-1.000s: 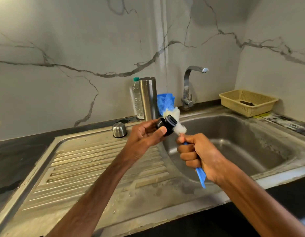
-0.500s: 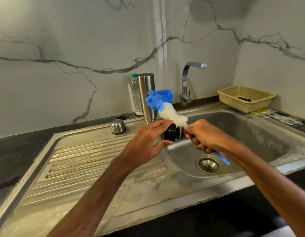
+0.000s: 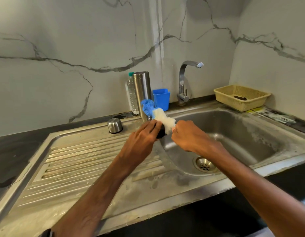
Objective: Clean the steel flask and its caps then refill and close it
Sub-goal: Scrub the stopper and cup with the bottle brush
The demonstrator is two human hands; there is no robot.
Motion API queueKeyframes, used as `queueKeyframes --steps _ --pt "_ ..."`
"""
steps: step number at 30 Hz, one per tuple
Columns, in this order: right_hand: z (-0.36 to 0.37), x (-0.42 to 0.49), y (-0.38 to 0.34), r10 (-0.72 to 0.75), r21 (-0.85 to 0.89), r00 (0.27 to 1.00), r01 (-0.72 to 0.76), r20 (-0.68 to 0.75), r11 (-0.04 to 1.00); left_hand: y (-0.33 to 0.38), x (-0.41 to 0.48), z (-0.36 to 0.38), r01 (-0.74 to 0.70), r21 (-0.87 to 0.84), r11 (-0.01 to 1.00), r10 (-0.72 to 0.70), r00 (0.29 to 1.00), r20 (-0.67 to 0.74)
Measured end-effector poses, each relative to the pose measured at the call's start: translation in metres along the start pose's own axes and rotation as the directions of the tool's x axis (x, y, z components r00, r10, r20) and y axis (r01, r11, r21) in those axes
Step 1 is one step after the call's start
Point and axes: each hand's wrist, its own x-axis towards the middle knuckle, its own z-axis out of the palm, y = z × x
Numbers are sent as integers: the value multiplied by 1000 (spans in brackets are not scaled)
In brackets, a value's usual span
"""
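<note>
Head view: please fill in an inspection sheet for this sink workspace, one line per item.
Surface: steel drainboard, stained and streaked, beside the basin.
Job's things: steel flask upright at the back edge; steel cap dome-up on the drainboard; black cap held over the basin's edge, with the brush head against it.
Clutter: plastic bottle behind the flask; blue cup; yellow basket with something dark inside.
Hands: left hand grips the black cap; right hand grips the brush just below its head.
Cables: nothing seen.
Surroundings: tap, no water seen running; veined marble wall.
</note>
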Motion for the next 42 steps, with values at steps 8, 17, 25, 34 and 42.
queueKeyframes --steps 8,17,25,34,42 --pt "1 -1 3 -52 -59 993 46 -104 997 17 6 -5 46 -22 999 -45 999 21" --pt "14 1 17 -39 70 989 49 -143 996 -6 3 -6 275 -202 940 -271 961 48" --pt "16 16 21 -13 116 989 31 -148 993 -24 2 -6 425 -246 871 -419 905 77" --pt "15 17 27 -25 114 989 42 -147 993 -22 1 -6 461 -250 851 -452 887 98" --pt "15 23 30 -30 102 987 46 -156 994 -22 -3 -6 473 -251 845 -458 881 119"
